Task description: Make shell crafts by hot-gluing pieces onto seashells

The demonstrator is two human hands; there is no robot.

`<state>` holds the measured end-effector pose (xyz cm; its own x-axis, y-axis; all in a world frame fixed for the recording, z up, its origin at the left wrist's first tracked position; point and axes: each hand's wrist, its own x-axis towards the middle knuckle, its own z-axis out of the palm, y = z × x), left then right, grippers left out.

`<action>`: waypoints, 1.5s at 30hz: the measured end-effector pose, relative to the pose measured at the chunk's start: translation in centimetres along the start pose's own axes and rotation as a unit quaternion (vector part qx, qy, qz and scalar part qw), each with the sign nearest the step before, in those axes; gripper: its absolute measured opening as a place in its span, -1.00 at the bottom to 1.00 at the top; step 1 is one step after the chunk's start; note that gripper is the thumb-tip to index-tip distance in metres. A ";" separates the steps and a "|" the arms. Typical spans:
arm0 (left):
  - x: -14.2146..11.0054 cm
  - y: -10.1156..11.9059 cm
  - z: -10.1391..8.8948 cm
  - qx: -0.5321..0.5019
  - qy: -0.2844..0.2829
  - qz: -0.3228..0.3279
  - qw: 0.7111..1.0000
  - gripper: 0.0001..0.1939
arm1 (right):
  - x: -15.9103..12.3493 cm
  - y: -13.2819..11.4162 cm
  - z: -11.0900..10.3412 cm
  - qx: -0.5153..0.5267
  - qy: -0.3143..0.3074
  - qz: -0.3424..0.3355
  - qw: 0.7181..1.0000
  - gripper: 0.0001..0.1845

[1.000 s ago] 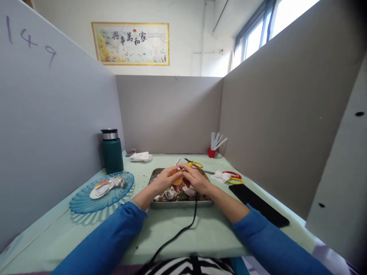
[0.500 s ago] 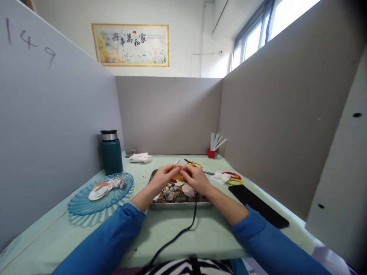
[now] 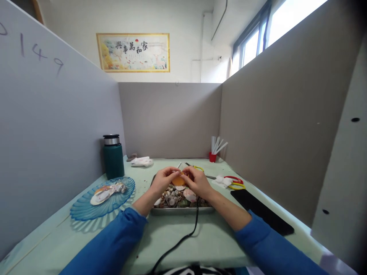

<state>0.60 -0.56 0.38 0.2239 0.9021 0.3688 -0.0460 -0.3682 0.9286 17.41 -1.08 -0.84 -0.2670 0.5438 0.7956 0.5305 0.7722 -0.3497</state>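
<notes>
My left hand (image 3: 163, 180) and my right hand (image 3: 197, 181) meet above a metal tray (image 3: 183, 209) filled with several small shells. Both pinch an orange shell (image 3: 179, 179) between their fingertips, one hand on each side of it. My forearms in blue sleeves reach in from the near edge of the pale green table. A black cable (image 3: 183, 236) runs from under my right hand toward me.
A blue glass plate (image 3: 86, 208) with shells lies at the left, a green flask (image 3: 113, 157) behind it. Scissors with yellow handles (image 3: 197, 168), red and yellow scissors (image 3: 235, 183), a red cup of white sticks (image 3: 212, 156), tissue (image 3: 141, 161) and a black phone (image 3: 262, 212) lie around. Grey partitions enclose the desk.
My hands have stayed together on the orange shell, shifting slightly and turning it so more of its orange face shows. The camera has tilted a little.
</notes>
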 end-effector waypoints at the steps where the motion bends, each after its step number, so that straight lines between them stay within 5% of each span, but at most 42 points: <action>1: 0.0 0.0 0.0 0.002 -0.004 -0.001 1.000 -0.64 | 0.0 0.0 0.0 0.002 0.002 -0.003 1.000 -0.80; 26: -0.2 0.3 0.2 -0.015 -0.013 0.011 1.000 -0.67 | 0.0 -0.8 -0.4 -0.009 0.022 -0.063 0.998 -0.88; 37: 0.0 0.0 0.1 -0.006 -0.025 -0.005 1.000 -0.59 | 0.0 -0.4 -0.2 -0.012 0.026 -0.040 0.999 -0.86; 45: 0.4 -0.6 -0.2 0.038 -0.002 0.055 0.998 -0.71 | 0.0 -0.4 -0.1 -0.005 0.018 -0.042 0.999 -0.85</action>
<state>0.53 0.04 -0.02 0.2248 0.8548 0.4678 0.0041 -0.4809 0.8768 17.28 -1.40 -0.64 -0.2811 0.4647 0.8397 0.5156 0.8111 -0.2763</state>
